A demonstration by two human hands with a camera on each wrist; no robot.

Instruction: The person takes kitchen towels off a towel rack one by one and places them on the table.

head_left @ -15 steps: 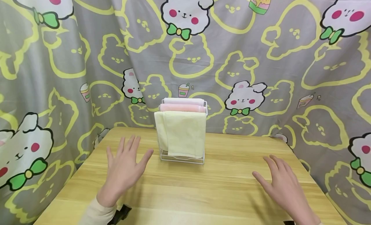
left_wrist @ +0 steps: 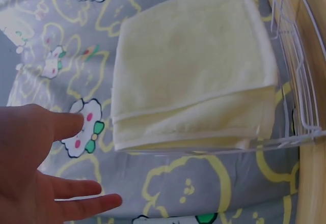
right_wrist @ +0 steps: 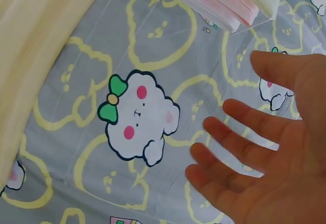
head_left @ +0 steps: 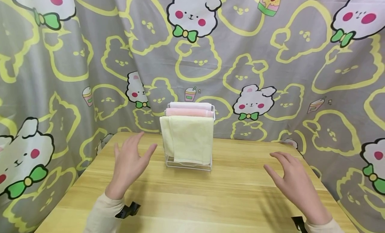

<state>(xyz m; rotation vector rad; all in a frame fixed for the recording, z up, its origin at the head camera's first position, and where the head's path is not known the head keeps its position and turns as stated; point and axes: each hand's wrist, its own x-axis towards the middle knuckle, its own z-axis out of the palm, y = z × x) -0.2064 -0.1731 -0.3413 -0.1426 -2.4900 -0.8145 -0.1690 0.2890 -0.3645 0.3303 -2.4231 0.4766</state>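
A white wire rack [head_left: 188, 167] stands on the table with three folded towels hung over it. The front one is a pale yellow towel [head_left: 192, 139]; behind it are a pink towel [head_left: 187, 112] and a whitish towel [head_left: 190, 105]. My left hand [head_left: 129, 161] hovers to the left of the rack, fingers spread, touching nothing. Well to the right of the rack, my right hand [head_left: 296, 183] is held over the table with its fingers loosely bent and nothing in it. In the left wrist view the yellow towel [left_wrist: 193, 56] hangs apart from the hand.
The wooden table [head_left: 204, 199] runs back to a grey curtain [head_left: 264, 36] printed with white cartoon animals and yellow outlines. The curtain also hangs along both sides. Black straps [head_left: 128, 210] sit at the wrists.
My left hand has turned, its fingers now closer together. The right hand has shifted slightly up and bent its fingers a little more. Rack and towels stay put.
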